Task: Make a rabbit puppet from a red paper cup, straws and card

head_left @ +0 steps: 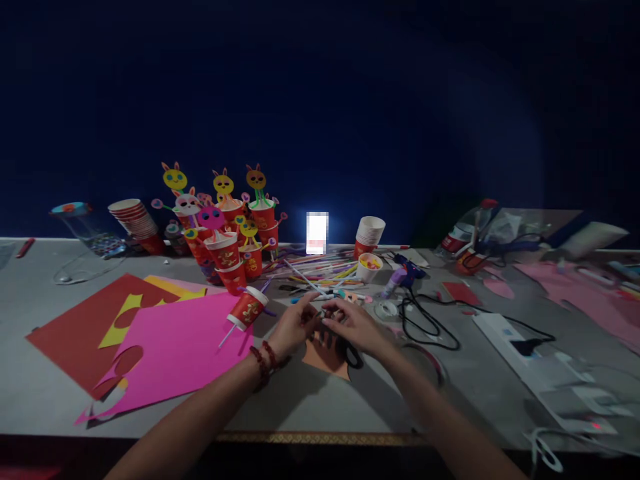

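Close together over the middle of the table, my left hand [295, 327] and my right hand [355, 325] meet at the fingertips. Both are closed in a pinch around something small and dark, too dim to make out. Beneath them lies an orange craft sheet [327, 363] with a cut edge, and a black scissors handle [355, 357] shows beside my right hand. Left of my left hand, a red paper cup [249, 309] lies tilted with a pale stick poking out and purple pipe cleaners at its sides. A white stick [305, 277] rises just beyond my fingers.
Pink [185, 347] and red sheets [75, 333] cover the left. Behind stand decorated cups with bunny faces [223, 183], scattered pipe cleaners [325, 267], a bright pixelated screen [317, 233] and stacked cups [370, 232]. A glue gun [413, 267], tape roll [386, 311], black cable [435, 343] and power strip [520, 360] lie right.
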The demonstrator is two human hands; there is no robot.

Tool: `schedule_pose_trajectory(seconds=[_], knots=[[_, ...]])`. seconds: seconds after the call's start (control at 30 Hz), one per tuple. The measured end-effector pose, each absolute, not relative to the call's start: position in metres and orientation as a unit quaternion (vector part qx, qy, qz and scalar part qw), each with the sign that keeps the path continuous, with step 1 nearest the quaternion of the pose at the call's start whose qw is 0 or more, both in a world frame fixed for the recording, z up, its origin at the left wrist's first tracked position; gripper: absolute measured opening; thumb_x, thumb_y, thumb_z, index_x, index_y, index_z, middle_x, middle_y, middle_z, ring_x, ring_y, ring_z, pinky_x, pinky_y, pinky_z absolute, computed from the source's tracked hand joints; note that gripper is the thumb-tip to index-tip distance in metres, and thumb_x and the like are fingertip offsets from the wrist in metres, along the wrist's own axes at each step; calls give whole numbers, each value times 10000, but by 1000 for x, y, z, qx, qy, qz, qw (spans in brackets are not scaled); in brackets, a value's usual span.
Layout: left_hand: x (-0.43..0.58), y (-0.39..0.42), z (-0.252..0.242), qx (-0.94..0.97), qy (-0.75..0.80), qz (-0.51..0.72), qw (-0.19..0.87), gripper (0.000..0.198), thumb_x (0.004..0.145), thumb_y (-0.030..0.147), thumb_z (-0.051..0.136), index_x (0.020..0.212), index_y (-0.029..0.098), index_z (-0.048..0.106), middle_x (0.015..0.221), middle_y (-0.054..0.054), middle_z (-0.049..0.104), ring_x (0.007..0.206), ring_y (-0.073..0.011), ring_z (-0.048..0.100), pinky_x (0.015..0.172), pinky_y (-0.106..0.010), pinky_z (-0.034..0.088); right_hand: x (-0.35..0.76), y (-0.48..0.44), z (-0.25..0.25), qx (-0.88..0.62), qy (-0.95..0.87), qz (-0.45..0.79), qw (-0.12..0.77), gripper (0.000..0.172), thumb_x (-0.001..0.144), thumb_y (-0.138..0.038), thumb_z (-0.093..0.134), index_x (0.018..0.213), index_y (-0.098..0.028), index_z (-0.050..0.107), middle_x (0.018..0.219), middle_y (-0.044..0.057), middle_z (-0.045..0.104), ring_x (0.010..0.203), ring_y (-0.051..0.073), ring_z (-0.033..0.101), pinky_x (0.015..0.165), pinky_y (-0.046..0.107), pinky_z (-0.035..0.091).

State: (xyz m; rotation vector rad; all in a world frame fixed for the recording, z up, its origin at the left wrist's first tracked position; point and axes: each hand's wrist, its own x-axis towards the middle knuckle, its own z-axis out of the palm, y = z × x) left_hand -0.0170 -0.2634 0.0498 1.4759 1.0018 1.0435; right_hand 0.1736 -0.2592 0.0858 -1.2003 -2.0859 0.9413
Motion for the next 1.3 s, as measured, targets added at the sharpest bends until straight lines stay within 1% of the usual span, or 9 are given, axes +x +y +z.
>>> schedule_pose_trajectory(seconds=[0.1, 0.3, 0.47, 0.57, 0.73, 0.87, 1.0, 1.17, 1.3], knots=[[-17, -269, 53, 660, 411, 412, 475, 611, 794, 209, 596, 1382, 201, 431, 732, 30, 627, 548, -113, 562, 521, -215, 441, 158, -260, 80, -438, -790, 317, 290, 137, 831, -176, 575, 949, -194, 643, 931, 39, 676, 804, 180, 613, 695, 267, 449], [-37, -270, 50, 652, 441, 377, 488, 543, 790, 168, 561, 1325, 189, 467, 854, -33, 675, 682, -165, 648, 628, -277, 505, 151, -260, 72, -441, -796, 297, 289, 85, 831, -150, 570, 829, -187, 646, 827, 21, 679, 797, 175, 618, 700, 256, 429], [-68, -270, 56, 745, 496, 349, 275, 254, 846, 146, 505, 1055, 202, 637, 999, -90, 680, 943, -234, 615, 859, -382, 478, 154, -246, 58, -476, -772, 324, 269, 82, 813, -164, 581, 782, -155, 657, 715, 23, 693, 665, 157, 638, 597, 221, 432], [-72, -274, 56, 803, 496, 269, 189, 226, 851, 148, 536, 1044, 200, 641, 1045, -96, 651, 999, -250, 576, 898, -400, 459, 154, -241, 53, -485, -776, 313, 255, 100, 800, -161, 582, 772, -152, 678, 697, 24, 696, 652, 156, 639, 586, 215, 421], [-64, -277, 47, 834, 520, 168, 73, 339, 829, 332, 656, 1133, 189, 607, 1152, -109, 588, 1082, -293, 508, 953, -452, 427, 155, -240, 53, -508, -786, 252, 245, 162, 825, -183, 558, 767, -172, 709, 769, 48, 712, 766, 198, 641, 655, 246, 406], [-64, -274, 45, 835, 523, 153, 73, 342, 852, 324, 629, 1153, 169, 580, 1141, -106, 568, 1084, -283, 499, 955, -440, 425, 160, -239, 52, -519, -788, 220, 248, 207, 867, -195, 522, 799, -191, 718, 832, 54, 723, 845, 217, 644, 723, 265, 409], [-67, -270, 45, 823, 524, 181, 126, 317, 810, 276, 664, 1089, 162, 567, 1125, -106, 566, 1078, -281, 500, 947, -443, 424, 165, -241, 53, -529, -780, 201, 266, 241, 921, -254, 473, 906, -194, 706, 926, 73, 721, 887, 234, 643, 734, 288, 417], [-68, -267, 44, 801, 535, 208, 168, 339, 711, 221, 721, 991, 168, 538, 1039, -93, 590, 1007, -282, 535, 879, -421, 445, 165, -247, 56, -491, -800, 209, 272, 232, 933, -271, 470, 893, -214, 690, 890, 44, 711, 866, 213, 642, 720, 278, 439], [-65, -271, 46, 790, 537, 222, 194, 305, 747, 165, 657, 1007, 189, 500, 957, -52, 614, 907, -237, 597, 773, -343, 467, 161, -252, 53, -448, -805, 245, 302, 229, 938, -301, 481, 910, -213, 690, 895, 46, 711, 867, 213, 648, 724, 289, 461]])
